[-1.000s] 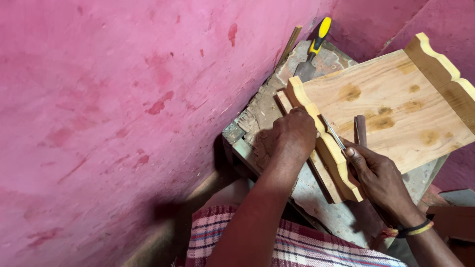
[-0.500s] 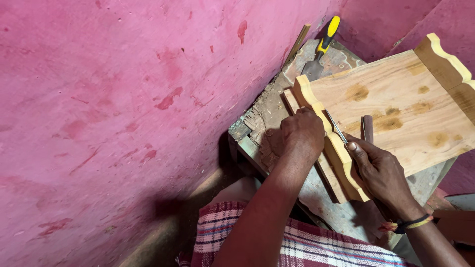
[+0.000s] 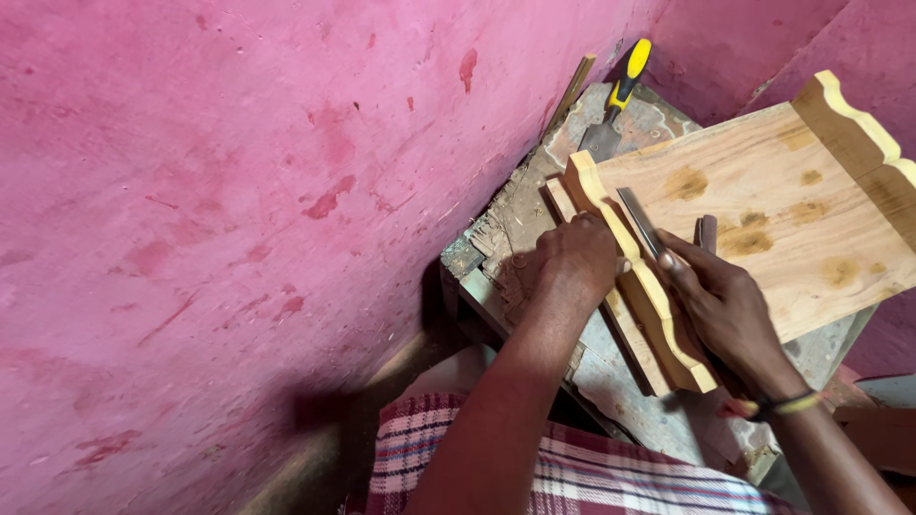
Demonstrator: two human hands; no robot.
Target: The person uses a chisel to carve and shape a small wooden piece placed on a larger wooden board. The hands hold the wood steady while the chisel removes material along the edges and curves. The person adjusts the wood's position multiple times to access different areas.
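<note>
Gripping one chisel (image 3: 637,221) against the wooden board (image 3: 763,205), the right hand (image 3: 727,305) hides its handle; the left hand (image 3: 572,262) is clenched on the board's moulded edge.

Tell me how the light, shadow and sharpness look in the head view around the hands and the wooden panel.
Head view: soft, even light on the wooden panel, no glare; a deep shadow pools under the bench edge beside the pink wall; left hand and right hand with the chisel blade are sharp, no motion blur; the frame is tilted.
</note>
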